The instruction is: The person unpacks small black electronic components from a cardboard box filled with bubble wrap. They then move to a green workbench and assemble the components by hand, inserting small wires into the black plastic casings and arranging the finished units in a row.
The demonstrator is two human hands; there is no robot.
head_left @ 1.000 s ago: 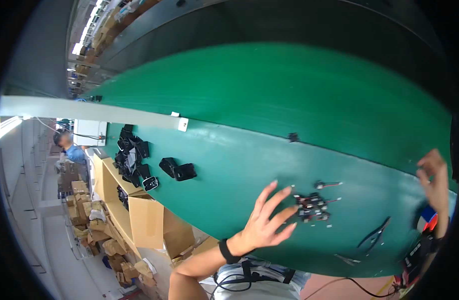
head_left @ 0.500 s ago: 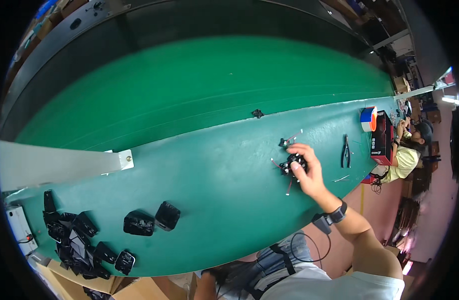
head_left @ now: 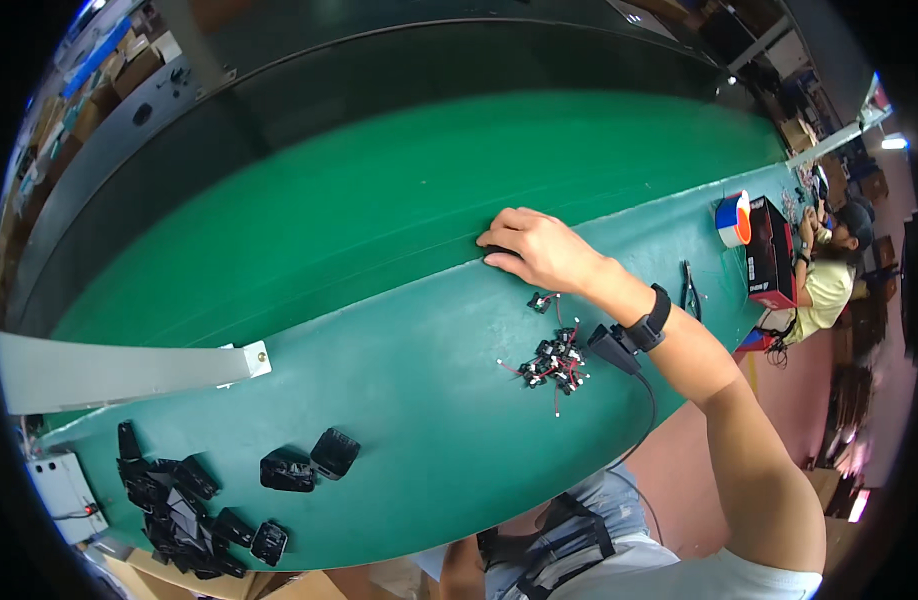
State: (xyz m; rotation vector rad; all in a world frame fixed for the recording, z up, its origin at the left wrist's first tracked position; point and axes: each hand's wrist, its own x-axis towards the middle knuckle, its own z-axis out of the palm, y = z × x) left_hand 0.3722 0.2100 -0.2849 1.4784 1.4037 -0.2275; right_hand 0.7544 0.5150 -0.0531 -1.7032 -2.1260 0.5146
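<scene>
My right hand [head_left: 545,252] reaches to the far edge of the green tabletop, fingers curled down over a small black part [head_left: 499,250], most of which they cover. Nearer to me, below the right wrist, lies a heap of small black parts with red and black wires and white connectors [head_left: 555,362]. One more wired part [head_left: 542,302] sits apart, between that heap and the hand. My left forearm [head_left: 463,570] shows at the lower edge, below the table's rim; the left hand itself is out of sight.
Black plastic housings [head_left: 184,520] are piled at the left, and two more housings [head_left: 334,453] lie nearby. A grey metal post [head_left: 129,370] juts in from the left. Pliers [head_left: 690,290], a tape roll [head_left: 734,218] and a box [head_left: 769,255] are right. A co-worker [head_left: 827,290] sits beyond.
My right hand has left the heap of wired parts and moved away from me and leftward, onto the lone black part at the table's far edge. The view has shifted slightly.
</scene>
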